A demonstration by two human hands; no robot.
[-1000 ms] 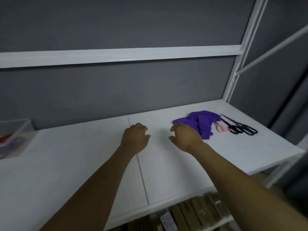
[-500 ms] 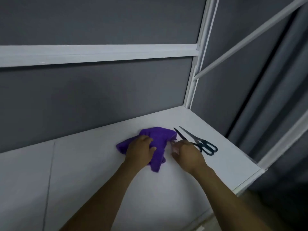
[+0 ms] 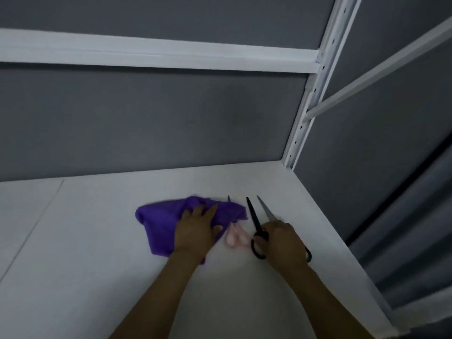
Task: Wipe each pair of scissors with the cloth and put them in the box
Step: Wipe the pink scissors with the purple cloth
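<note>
Right hand (image 3: 283, 243) now rests on the black scissors (image 3: 254, 217) (pink pair (image 3: 233, 237) uncovered)

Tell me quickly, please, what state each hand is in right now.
Left hand: open, resting on the purple cloth.
Right hand: over the black scissors handle; grip cannot be told.

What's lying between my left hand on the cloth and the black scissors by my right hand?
Pink-handled scissors: handles on the shelf between left hand and black scissors, blades running under the purple cloth, seen in the head view.
</note>
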